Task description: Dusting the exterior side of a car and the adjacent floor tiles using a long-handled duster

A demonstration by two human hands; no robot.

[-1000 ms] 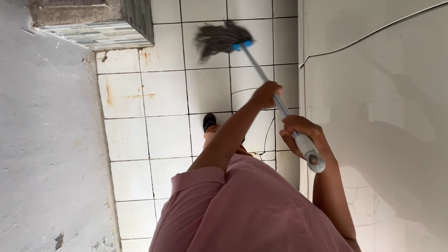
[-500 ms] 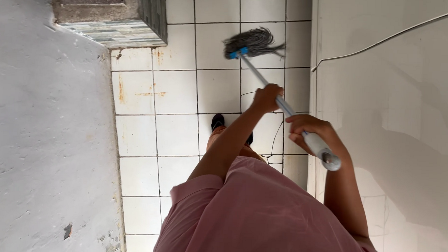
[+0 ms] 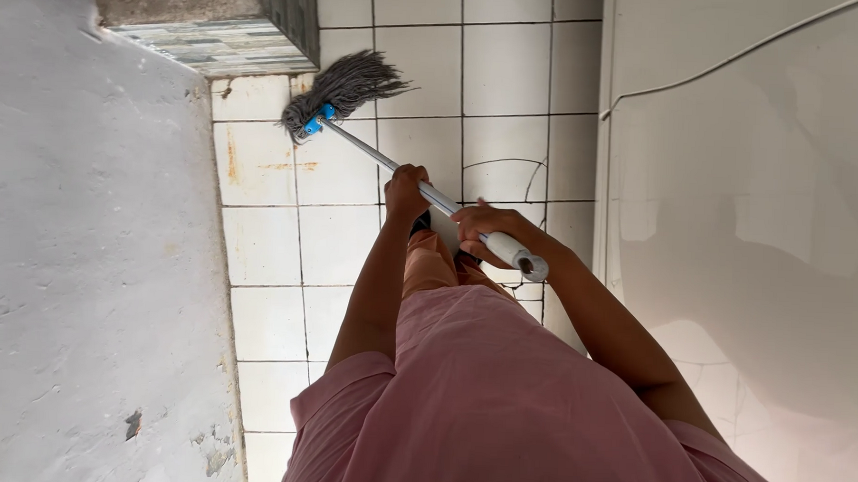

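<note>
I hold a mop with a grey metal pole in both hands. My left hand grips the pole partway down. My right hand is wrapped around the pale grip near the pole's top end. The grey string mop head, joined by a blue clip, lies on the white floor tiles close to the left wall and the tiled step. A pink shirt fills the lower middle of the view.
A rough grey wall runs down the left side. A stone-faced step sits at the top left. A white wall with a thin cable bounds the right. Some floor tiles are cracked and stained.
The mop head has swept from the right side of the floor to the left, toward the step. Both hands moved left and closer together on the pole.
</note>
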